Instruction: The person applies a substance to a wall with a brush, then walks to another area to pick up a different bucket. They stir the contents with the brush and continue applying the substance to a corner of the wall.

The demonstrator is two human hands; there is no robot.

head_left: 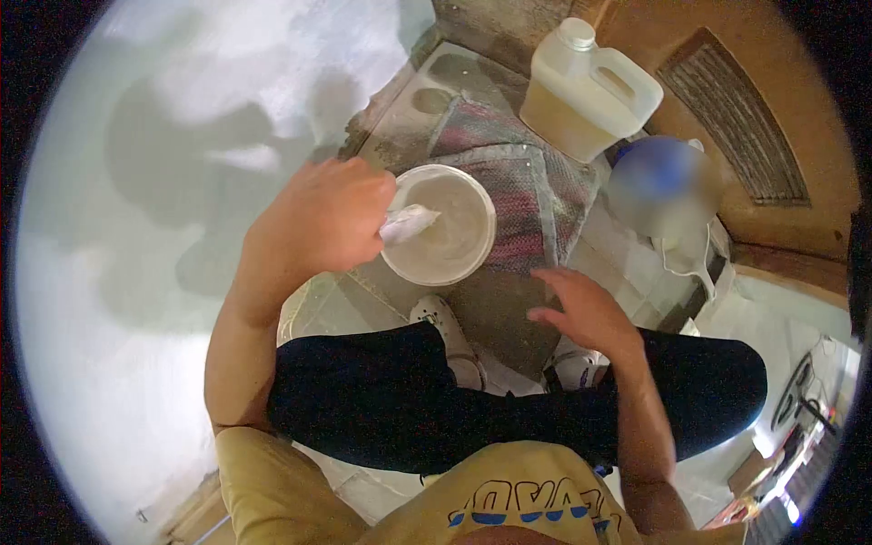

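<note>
My left hand (322,218) is closed in a fist at the left rim of a round white bucket (490,218). From the fist sticks a whitish, wet-looking tapered piece (411,223), its tip over the bucket's opening; its kind does not show, and the part inside the fist is hidden. Pale greyish, thick-looking stuff (450,241) lies inside the bucket. My right hand (586,312) is open above the floor to the right of the bucket, thumb and fingers apart, with nothing in it.
A woven mat (518,195) lies beside and behind the bucket. A jug of yellowish liquid (581,95) stands behind it, near a blurred blue-topped object (668,182). A pale wall (118,227) rises at left, a wooden panel with a slatted vent (736,118) at right. My shoes (445,331) flank the near floor.
</note>
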